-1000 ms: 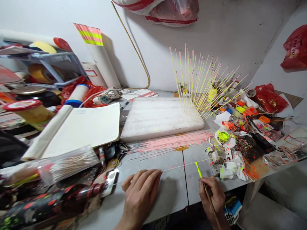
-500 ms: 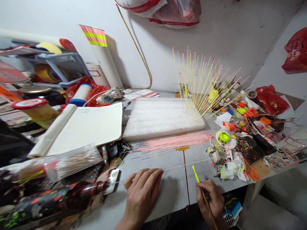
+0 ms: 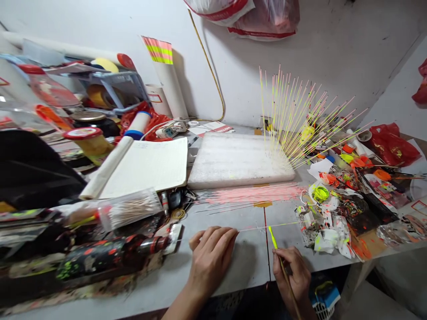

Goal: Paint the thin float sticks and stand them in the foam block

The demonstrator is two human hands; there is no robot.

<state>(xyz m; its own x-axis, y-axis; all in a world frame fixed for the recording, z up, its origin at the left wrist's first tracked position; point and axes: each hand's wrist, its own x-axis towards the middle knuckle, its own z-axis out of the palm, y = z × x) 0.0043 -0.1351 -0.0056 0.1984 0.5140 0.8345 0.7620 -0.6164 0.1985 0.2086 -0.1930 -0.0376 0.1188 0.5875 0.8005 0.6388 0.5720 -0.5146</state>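
Note:
My left hand (image 3: 213,249), fingers closed, holds a thin stick (image 3: 251,229) above the grey table. The stick runs sideways, pale pink near my fingers and yellow toward its right end. My right hand (image 3: 292,269) grips a paintbrush (image 3: 283,271) by its brown handle. Bright yellow paint coats the bristles, and the brush tip is at the stick, seemingly touching it. Behind my hands lies a row of pink-coated thin sticks (image 3: 253,194). Many pink and yellow sticks (image 3: 283,120) stand fanned out in a white foam block (image 3: 230,162).
Right of my hands sit an open yellow paint pot (image 3: 320,194) and paint-stained scraps (image 3: 330,240). At left are a paint-spotted bottle (image 3: 100,255), a bag of cotton swabs (image 3: 133,211) and an open notebook (image 3: 150,166). A red plastic bag (image 3: 392,144) lies at far right.
The view has swung left, so the scene sits farther right in the picture. The brush tip has moved left along the stick relative to the table. Both hands keep their hold.

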